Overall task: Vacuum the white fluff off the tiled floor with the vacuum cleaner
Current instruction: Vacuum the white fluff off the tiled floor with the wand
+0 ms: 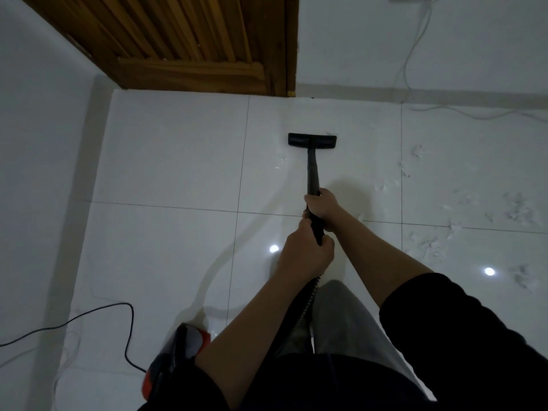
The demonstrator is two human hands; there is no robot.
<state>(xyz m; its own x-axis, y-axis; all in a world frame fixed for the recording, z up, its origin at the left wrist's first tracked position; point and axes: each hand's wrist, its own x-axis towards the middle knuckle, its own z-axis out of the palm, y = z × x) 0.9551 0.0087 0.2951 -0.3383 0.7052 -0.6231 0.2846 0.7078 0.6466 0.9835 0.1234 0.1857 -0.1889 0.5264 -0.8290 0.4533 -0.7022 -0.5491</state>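
On the white tiled floor [178, 149], a black vacuum nozzle [312, 140] rests flat near a wooden door [189, 40]. Both hands clench its black wand [313, 176]: right hand [321, 209] ahead, left hand [305, 250] behind. White fluff [522, 212] lies scattered well to the right.

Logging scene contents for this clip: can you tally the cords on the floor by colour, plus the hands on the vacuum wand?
Black cords: 1, the black power cord at lower left.
White cords: 1, the white cable running down the wall onto the floor at upper right.
Hands on the vacuum wand: 2, left hand and right hand.
Total: 4
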